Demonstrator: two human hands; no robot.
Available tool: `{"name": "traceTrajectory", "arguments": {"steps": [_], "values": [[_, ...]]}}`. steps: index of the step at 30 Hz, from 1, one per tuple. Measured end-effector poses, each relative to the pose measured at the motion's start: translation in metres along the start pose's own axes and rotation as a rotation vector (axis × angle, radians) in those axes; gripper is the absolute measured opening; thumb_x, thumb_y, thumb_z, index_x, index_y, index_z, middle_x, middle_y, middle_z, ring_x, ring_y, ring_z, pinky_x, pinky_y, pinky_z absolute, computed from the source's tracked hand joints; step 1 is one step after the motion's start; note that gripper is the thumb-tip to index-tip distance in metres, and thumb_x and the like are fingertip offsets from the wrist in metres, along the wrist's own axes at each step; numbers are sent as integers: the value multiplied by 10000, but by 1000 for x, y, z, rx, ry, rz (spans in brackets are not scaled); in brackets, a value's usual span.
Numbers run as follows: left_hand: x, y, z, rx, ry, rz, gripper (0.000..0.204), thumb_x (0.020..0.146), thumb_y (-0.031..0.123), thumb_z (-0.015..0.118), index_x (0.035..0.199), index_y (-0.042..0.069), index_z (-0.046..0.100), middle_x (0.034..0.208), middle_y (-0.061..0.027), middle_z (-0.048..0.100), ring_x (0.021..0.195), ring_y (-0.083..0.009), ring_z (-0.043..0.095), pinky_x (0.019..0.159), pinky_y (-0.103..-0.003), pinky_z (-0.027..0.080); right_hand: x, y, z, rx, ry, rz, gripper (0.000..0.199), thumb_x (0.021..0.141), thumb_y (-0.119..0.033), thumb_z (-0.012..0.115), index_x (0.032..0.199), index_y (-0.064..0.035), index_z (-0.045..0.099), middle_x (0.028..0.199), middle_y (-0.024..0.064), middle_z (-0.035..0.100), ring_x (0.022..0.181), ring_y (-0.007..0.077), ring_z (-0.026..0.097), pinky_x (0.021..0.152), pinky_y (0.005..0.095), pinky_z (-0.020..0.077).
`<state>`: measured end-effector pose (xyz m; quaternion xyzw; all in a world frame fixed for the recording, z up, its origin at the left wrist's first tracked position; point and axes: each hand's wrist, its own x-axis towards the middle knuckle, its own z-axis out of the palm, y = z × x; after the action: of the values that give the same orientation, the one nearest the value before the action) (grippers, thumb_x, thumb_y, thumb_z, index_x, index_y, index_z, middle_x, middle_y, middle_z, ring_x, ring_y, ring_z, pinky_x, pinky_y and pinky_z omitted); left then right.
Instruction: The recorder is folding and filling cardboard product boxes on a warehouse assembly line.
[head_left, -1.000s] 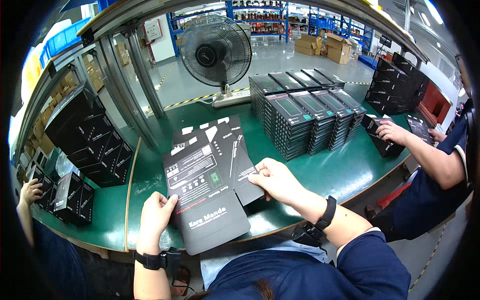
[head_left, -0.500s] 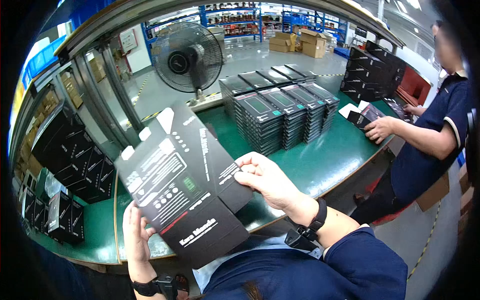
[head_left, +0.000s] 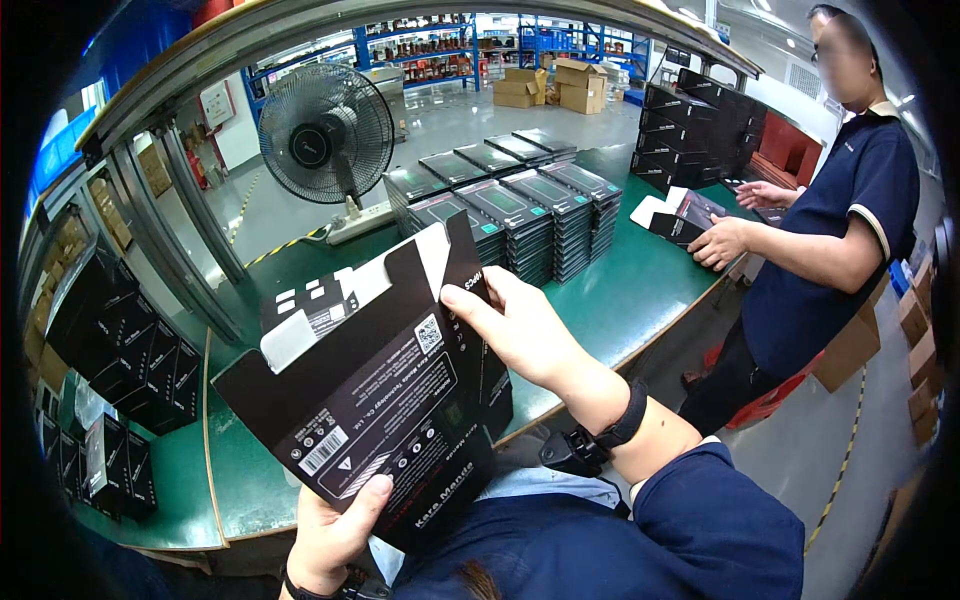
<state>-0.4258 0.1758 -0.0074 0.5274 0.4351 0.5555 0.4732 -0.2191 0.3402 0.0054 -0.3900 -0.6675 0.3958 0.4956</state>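
Note:
A black printed carton [head_left: 400,420] with white flaps at its upper end is held tilted in front of my body, its body opened out from flat. My left hand [head_left: 335,535] grips its lower left edge, thumb across the printed face. At the upper right edge my right hand [head_left: 520,330] is closed on it, thumb on the near side and the other fingers partly hidden behind. Just beyond the carton, several stacks of flat black packages [head_left: 530,235] stand on the green table [head_left: 630,290].
Black boxes [head_left: 120,345] are piled at the left. A fan [head_left: 325,140] stands beyond the table. On the right, a co-worker's hands [head_left: 725,240] handle another black carton [head_left: 690,215], near stacked black boxes [head_left: 690,135]. Cardboard boxes [head_left: 580,88] sit on the floor behind.
The carton has turned and gone from flattened to opened out. My right hand has moved to its upper edge; my left hand has shifted lower and closed on its edge. The view has shifted right.

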Motion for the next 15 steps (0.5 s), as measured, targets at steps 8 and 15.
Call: {"name": "traceTrajectory", "arguments": {"steps": [8,15], "values": [[-11,20,8,-129,-141,-174,561,869,158,614,1329,-60,380,1261,-137,525,1168,-214,486,1016,-352,348,-10,-25,-34,81,-39,-1,418,885,-364,589,869,54,596,711,65,561,667,107,473,614,264,413],[-6,22,17,-16,-319,-21,704,807,166,683,1366,-55,314,1288,-167,496,1188,-229,481,1015,-349,365,-11,-40,-37,-89,-98,-45,328,820,-304,649,889,17,649,748,69,622,705,97,553,649,265,447]]}}
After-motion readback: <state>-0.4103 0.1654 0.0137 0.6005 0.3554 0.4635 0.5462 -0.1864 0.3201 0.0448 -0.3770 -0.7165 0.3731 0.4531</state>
